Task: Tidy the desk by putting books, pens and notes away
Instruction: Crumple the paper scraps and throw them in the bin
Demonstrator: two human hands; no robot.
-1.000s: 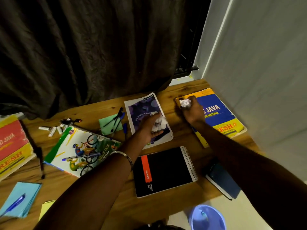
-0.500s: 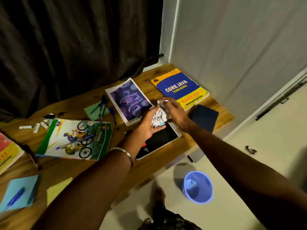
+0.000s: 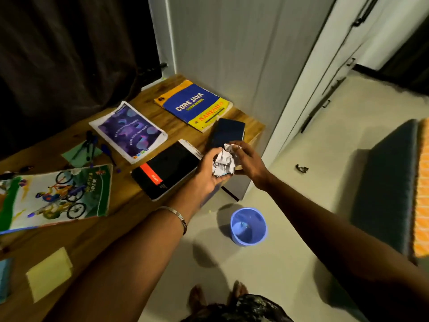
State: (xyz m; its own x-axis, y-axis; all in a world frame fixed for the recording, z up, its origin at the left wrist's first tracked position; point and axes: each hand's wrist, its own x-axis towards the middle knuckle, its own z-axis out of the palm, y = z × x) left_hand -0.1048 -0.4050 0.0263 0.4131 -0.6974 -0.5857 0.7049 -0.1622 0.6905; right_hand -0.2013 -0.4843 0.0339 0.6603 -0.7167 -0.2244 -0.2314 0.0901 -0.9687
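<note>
Crumpled white paper wad (image 3: 224,162) gripped by left hand (image 3: 209,176) and right hand (image 3: 247,159), fingers curled; round blue plastic bin (image 3: 248,226) at six o'clock, apparently holding scraps.

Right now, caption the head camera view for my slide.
Both hands, left hand and right hand, hold crumpled paper at the desk edge, blue bin on the floor below.

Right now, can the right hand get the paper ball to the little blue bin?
Probably yes. The right hand shares the crumpled paper with the left hand, and the blue bin stands open below on the floor, unobstructed.
</note>
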